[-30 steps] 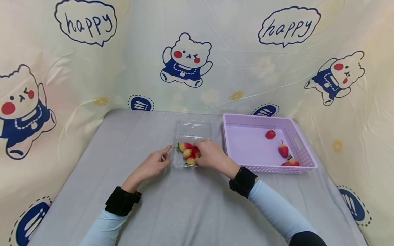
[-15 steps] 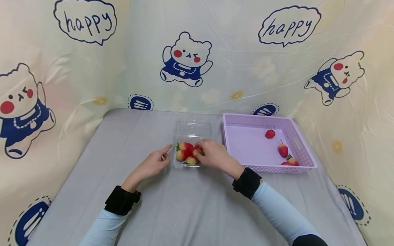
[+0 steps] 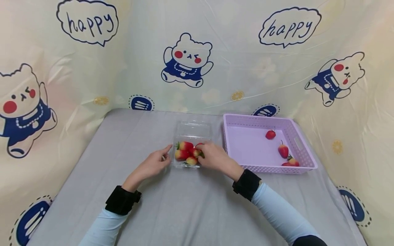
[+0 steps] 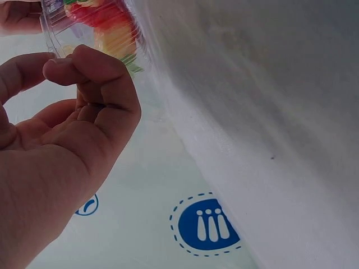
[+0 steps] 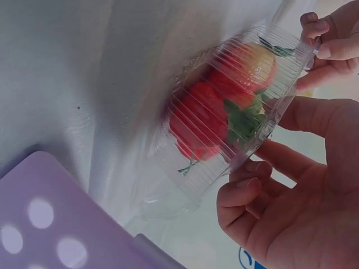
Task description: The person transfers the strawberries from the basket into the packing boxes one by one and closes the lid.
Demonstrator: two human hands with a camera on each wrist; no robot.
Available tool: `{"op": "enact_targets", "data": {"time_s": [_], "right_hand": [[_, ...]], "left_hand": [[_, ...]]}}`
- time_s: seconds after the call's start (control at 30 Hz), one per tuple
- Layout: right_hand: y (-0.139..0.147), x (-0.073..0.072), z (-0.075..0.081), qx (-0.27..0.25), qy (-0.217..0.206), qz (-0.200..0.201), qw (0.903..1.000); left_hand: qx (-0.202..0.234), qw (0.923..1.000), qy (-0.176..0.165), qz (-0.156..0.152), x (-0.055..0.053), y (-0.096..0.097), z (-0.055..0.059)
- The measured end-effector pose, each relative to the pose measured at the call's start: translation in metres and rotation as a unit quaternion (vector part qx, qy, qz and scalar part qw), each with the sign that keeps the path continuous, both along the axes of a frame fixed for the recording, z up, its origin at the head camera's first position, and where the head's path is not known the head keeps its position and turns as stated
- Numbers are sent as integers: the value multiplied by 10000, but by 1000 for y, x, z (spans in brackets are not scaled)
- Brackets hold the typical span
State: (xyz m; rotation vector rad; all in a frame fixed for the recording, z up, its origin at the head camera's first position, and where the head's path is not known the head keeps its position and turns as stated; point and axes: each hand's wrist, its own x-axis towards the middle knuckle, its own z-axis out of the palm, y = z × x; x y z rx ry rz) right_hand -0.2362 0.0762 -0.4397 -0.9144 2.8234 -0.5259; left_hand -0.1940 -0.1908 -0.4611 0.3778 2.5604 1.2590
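A clear plastic box (image 3: 193,129) lies open on the table with several red-and-yellow strawberries (image 3: 182,154) in its near half. My right hand (image 3: 213,157) reaches over its right side, thumb and index finger around a strawberry (image 3: 197,152); the fingertips are partly hidden. The right wrist view shows that hand's other fingers (image 5: 241,196) curled outside the ribbed wall, with red strawberries (image 5: 199,120) and green leaves behind it. My left hand (image 3: 155,161) is at the box's left side. In the left wrist view, its bent fingers and thumb hold the rim (image 4: 50,33).
To the right stands a lilac basket (image 3: 246,168) with several strawberries (image 3: 283,150) along its right part. Grey cloth covers the table (image 3: 172,208). Behind rises a curtain (image 3: 234,68) printed with bears.
A strawberry in the box has shifted left, to the near-left corner. My right hand has moved slightly right, with a strawberry now showing at its fingertips. The left hand has stayed in place.
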Motion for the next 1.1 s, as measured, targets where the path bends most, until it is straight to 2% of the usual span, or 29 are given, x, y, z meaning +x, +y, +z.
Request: {"op": "enact_targets", "data": {"time_s": [0.17, 0.63, 1.1], "right_hand": [[1, 0, 2, 83, -184, -30, 9998], [8, 0, 8, 8, -352, -217, 9991], [18, -2, 15, -111, -221, -321, 9992]], "left_hand": [[-5, 10000, 10, 4, 0, 0, 0], [-58, 10000, 40, -22, -1, 1, -1], [4, 10000, 28, 0, 0, 1, -3]]}}
